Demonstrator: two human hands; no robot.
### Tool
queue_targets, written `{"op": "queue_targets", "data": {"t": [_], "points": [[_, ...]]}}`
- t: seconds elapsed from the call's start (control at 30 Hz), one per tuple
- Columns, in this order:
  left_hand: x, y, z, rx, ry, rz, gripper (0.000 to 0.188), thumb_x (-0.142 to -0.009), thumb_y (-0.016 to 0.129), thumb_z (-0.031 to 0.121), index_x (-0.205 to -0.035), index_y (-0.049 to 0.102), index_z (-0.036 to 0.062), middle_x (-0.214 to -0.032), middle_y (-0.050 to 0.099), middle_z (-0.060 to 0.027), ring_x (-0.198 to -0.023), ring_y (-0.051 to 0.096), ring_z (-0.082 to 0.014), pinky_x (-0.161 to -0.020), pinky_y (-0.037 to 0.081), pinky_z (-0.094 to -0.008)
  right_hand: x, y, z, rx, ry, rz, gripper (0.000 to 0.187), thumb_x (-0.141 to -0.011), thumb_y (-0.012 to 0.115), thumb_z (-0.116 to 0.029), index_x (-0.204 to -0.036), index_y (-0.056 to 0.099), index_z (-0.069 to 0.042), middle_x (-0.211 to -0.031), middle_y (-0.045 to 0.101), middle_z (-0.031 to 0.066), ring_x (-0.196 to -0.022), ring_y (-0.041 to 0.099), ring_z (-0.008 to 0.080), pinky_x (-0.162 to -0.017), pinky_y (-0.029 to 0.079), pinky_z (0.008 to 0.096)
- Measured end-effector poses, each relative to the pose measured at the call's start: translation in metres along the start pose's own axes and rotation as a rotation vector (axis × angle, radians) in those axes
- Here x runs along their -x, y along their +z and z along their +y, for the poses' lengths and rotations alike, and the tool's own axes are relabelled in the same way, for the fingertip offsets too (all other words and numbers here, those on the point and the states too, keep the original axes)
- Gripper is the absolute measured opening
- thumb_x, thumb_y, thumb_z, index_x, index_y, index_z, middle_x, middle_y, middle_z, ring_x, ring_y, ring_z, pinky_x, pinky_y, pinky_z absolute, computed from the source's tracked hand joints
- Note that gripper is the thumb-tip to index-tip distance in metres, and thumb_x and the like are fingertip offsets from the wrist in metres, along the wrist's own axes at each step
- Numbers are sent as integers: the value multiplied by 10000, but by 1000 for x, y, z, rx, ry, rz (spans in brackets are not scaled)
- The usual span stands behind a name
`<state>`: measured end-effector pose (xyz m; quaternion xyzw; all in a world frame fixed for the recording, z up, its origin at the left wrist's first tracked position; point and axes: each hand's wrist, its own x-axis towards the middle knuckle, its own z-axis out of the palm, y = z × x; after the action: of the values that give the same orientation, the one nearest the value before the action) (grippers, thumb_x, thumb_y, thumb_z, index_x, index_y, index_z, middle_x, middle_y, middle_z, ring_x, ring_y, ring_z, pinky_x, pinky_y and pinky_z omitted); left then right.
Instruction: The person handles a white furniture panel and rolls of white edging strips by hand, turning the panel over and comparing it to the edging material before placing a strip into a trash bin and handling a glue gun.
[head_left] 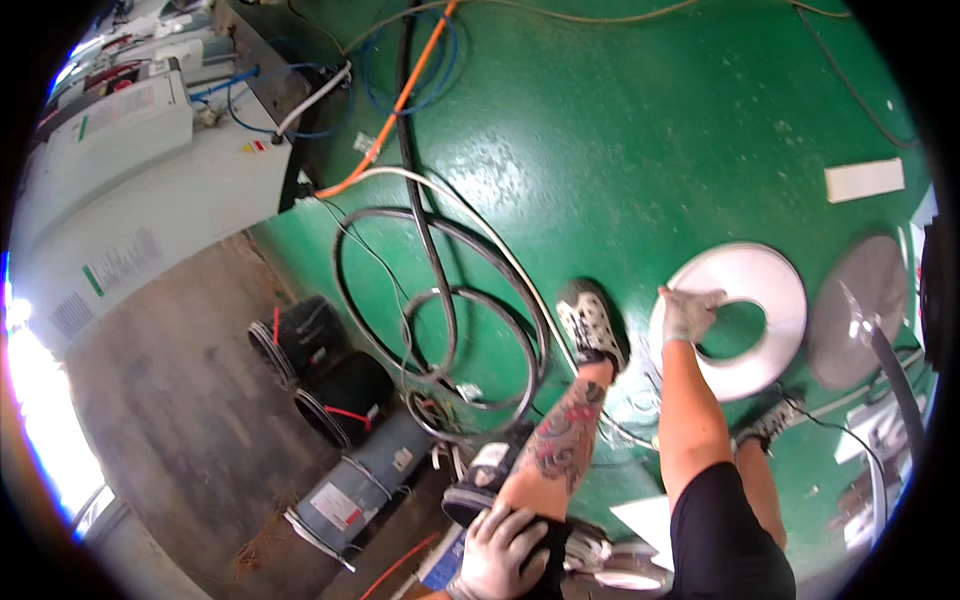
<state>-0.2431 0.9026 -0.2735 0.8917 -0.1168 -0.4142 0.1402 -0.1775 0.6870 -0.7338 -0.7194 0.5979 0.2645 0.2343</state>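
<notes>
Your gloved hands spread: right hand (690,316) over flat white ring (770,272) edged by green floor (590,130), left hand (495,555) at knee (530,492). Black cylinder (358,383), contents unclear.

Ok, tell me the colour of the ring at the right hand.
The ring is white, seen in the head view.
</notes>
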Motion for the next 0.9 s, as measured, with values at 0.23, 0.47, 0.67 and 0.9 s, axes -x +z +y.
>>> {"op": "queue_targets", "data": {"t": [0.23,0.47,0.67,0.9], "points": [[5,4,-2,-16,4,30,401,-771,738,344,-1121,708,150,-1242,623,-88,-1256,517,-350,-1020,423,-520,11,-44,92,-299,-102,11,564,-910,540,-114,-1450,441,15,-1263,629,286,-1146,639,375,-1026,482,432],[13,1,-14,137,-47,111,347,-797,698,288,-1083,707,90,-1215,636,-117,-1226,538,-353,-1024,403,-531,88,-141,49,120,-450,-322,473,-827,745,-326,-1135,650,20,-1122,672,254,-1072,639,409,-938,511,435],[7,0,-22,122,-16,12,421,-764,740,262,-1145,670,98,-1256,584,-148,-1241,500,-434,-1036,390,-558,62,-75,92,252,-270,-320,883,-733,820,-480,-1377,484,22,-1353,556,265,-1279,524,407,-1054,450,472],[-8,-12,-9,33,0,-153,437,-843,693,268,-1223,656,56,-1313,554,-218,-1280,459,-514,-1068,374,-636,39,57,84,296,-216,100,1370,-685,837,-600,-1528,31,118,-1497,303,318,-1437,269,459,-1200,181,561]]}}
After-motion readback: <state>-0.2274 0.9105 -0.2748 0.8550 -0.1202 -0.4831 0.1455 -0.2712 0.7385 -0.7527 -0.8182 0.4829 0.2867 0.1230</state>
